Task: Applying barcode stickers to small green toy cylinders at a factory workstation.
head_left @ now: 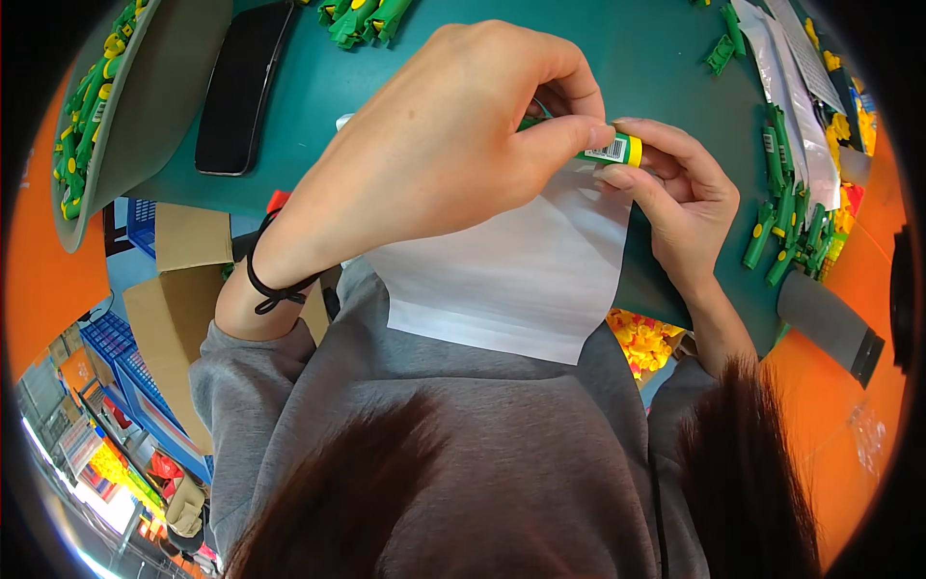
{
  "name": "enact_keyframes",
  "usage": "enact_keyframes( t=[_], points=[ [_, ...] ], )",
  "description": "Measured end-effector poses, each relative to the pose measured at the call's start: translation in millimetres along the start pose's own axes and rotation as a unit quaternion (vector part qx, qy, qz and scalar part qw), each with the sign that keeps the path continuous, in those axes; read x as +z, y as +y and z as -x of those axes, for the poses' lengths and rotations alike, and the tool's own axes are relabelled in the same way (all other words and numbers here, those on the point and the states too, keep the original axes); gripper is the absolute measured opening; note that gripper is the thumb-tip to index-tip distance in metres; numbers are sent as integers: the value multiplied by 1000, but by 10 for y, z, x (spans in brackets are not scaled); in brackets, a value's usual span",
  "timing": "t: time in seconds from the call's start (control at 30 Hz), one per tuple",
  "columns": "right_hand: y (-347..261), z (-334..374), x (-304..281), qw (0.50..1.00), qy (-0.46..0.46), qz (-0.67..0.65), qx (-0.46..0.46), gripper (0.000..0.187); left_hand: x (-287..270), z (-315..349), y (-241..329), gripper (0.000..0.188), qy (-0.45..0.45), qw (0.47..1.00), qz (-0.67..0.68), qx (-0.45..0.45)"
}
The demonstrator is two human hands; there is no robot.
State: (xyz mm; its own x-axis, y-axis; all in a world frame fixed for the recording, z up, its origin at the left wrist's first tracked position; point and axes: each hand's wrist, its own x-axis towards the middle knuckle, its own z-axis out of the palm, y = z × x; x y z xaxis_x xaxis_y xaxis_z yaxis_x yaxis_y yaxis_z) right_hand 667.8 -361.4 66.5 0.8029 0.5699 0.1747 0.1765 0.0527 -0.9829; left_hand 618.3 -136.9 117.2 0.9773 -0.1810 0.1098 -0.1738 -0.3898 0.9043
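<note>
Both hands meet over the near edge of the green table, around a small green tube [609, 150] with a yellow end and a white barcode label. My left hand [473, 125], with a black cord on its wrist, pinches the tube between thumb and fingers and hides much of it. On the other side, the thumb and fingers of my right hand [687, 183] close on the yellow end. Below them a smooth white sheet [502, 270] hangs from the table edge over my lap.
A black phone [243, 87] lies left on the table [318, 58], beside a grey bin [174, 96] of green and yellow pieces. More green tubes [786, 227] lie at the right, near plastic bags [796, 106]. Cardboard [174, 328] and blue crates [121, 338] stand lower left.
</note>
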Motion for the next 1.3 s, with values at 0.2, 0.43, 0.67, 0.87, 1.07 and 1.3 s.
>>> enact_keyframes(
  t=[0.2,0.43,0.67,0.87,1.07,1.3],
  points=[
    [41,-7,-38,1000,-6,-2,-7,36,30,-33,-44,14,9,998,-64,-6],
    [1,-54,-82,998,-33,24,-45,36,74,-58,-100,18,52,999,-4,3],
    [-49,-116,-201,942,-16,321,-101,44,-202,79,34,28,149,989,9,-3],
    [-3,-67,-221,940,-59,336,27,26,-1605,538,-204,38,596,760,-260,12],
    [98,-217,-132,970,-15,207,125,22,-970,390,-317,17,386,798,-425,183],
    [-15,-194,-112,977,-12,162,136,22,77,129,-434,23,212,918,-273,196]
  ],
)
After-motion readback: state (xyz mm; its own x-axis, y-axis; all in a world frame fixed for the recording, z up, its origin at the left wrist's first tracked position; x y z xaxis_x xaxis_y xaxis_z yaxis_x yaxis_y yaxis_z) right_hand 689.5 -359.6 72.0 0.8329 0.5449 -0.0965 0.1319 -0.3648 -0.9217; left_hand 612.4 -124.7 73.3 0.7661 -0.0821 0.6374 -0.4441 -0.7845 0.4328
